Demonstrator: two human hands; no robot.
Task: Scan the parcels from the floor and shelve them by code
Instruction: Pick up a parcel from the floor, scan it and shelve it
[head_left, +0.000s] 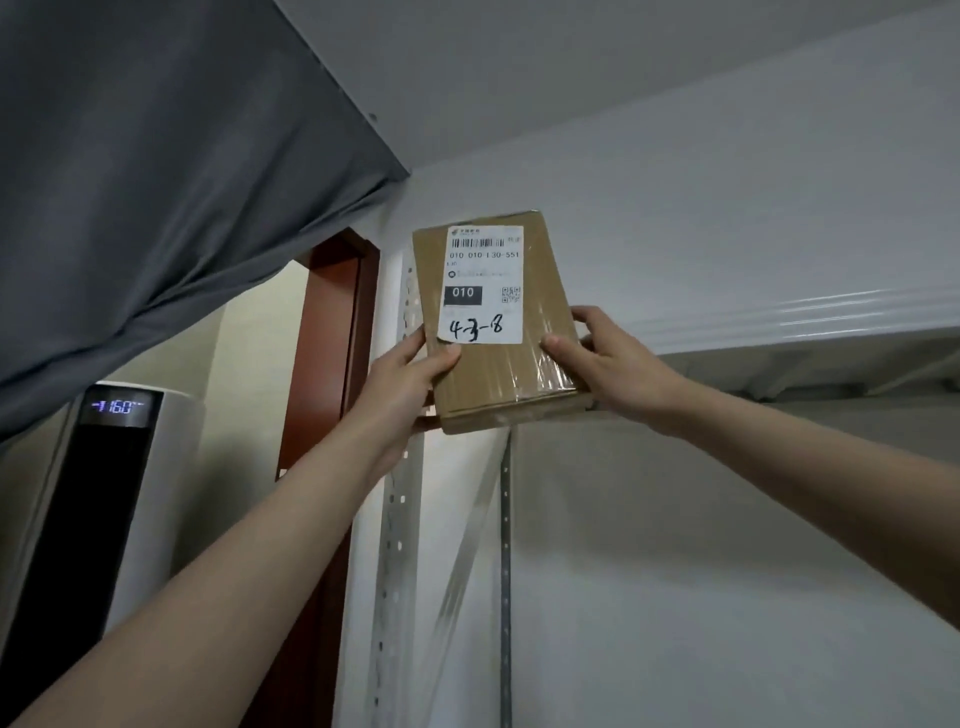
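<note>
A flat brown cardboard parcel (524, 364) is raised high in front of me, at the left end of a white metal shelf (810, 317). Its white label (484, 285) carries a barcode, the print "010" and the handwritten code "4-3-8". My left hand (405, 384) grips the parcel's lower left edge, thumb on the face. My right hand (613, 364) holds the lower right edge, thumb on the front and fingers behind. The parcel's lower end sits about level with the shelf's top board; whether it rests there I cannot tell.
The shelf's perforated white upright (397, 509) runs down below the parcel. A grey curtain (156, 182) hangs across the upper left. A tall white appliance (119, 499) with a lit display stands at the lower left, beside a reddish door frame (332, 332). White wall lies behind.
</note>
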